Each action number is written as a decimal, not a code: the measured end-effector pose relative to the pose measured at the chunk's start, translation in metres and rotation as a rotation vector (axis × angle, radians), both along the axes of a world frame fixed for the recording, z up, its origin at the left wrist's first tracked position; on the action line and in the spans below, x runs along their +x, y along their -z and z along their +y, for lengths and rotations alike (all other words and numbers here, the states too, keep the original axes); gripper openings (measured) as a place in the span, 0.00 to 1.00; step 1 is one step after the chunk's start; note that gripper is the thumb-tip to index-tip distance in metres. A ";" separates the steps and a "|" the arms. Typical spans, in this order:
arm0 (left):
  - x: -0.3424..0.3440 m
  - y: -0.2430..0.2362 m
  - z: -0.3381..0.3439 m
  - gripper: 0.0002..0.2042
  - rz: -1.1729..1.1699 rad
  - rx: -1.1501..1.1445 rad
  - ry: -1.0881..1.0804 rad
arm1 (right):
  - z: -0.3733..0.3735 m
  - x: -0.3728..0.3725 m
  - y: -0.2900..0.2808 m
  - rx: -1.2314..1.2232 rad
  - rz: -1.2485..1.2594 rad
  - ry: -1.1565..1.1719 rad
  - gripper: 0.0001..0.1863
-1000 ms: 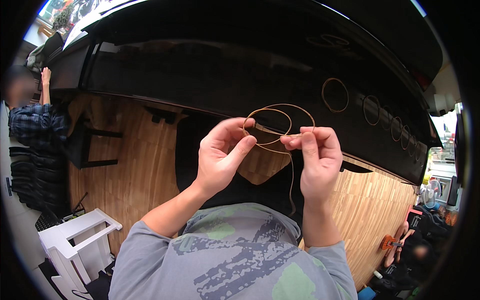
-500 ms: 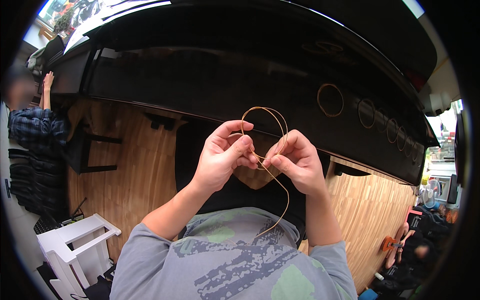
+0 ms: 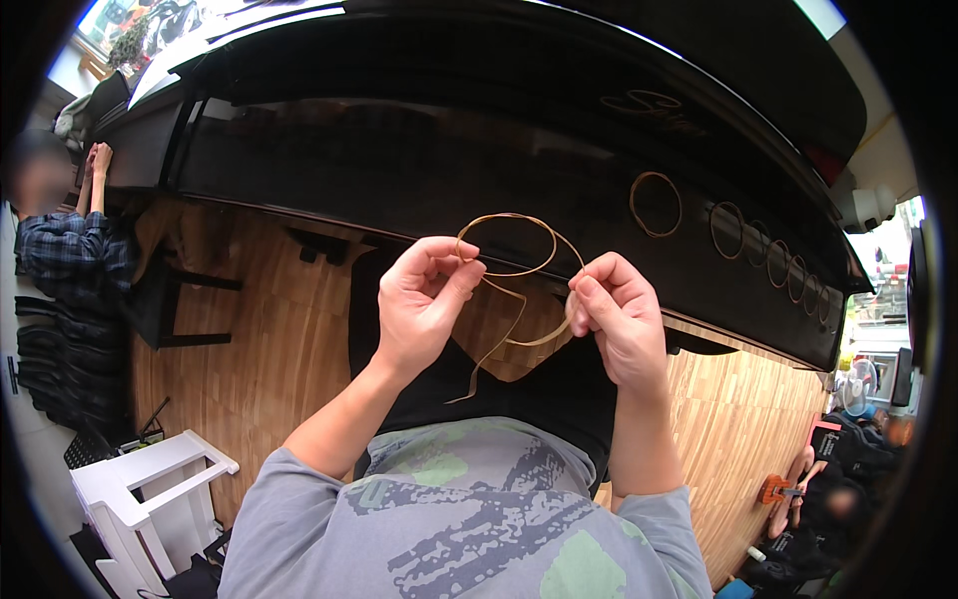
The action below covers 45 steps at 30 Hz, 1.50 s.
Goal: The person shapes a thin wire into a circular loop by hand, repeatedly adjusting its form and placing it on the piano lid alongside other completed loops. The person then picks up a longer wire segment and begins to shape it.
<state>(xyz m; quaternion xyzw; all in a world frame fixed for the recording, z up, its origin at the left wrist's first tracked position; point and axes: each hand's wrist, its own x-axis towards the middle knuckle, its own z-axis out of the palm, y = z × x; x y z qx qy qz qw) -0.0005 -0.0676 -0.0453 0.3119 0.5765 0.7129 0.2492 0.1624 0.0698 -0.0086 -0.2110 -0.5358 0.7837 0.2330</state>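
Drawn wider apart, left hand (image 3: 416,307) and right hand (image 3: 623,317) pinch golden wire (image 3: 506,215) between them, near the black panel (image 3: 389,175) with rings (image 3: 633,205) on its right.

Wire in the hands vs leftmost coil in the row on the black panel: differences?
Shape: the held wire is partly unwound, with a loose tail hanging below its loop; the leftmost coil is a neat ring.
Support: the held wire is pinched by the left hand and right hand; the leftmost coil rests on the black panel, untouched.
Shared: both are thin, curved and gold-toned.
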 end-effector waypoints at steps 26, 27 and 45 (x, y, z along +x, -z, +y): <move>0.013 -0.002 -0.002 0.09 -0.130 -0.097 0.100 | -0.016 -0.015 0.010 0.535 0.023 -0.145 0.05; 0.012 -0.002 -0.002 0.09 -0.141 -0.101 0.100 | -0.018 -0.011 0.004 0.204 -0.044 -0.291 0.07; -0.001 -0.022 0.002 0.07 0.204 -0.151 0.355 | -0.007 -0.038 0.039 -0.355 0.146 -0.250 0.23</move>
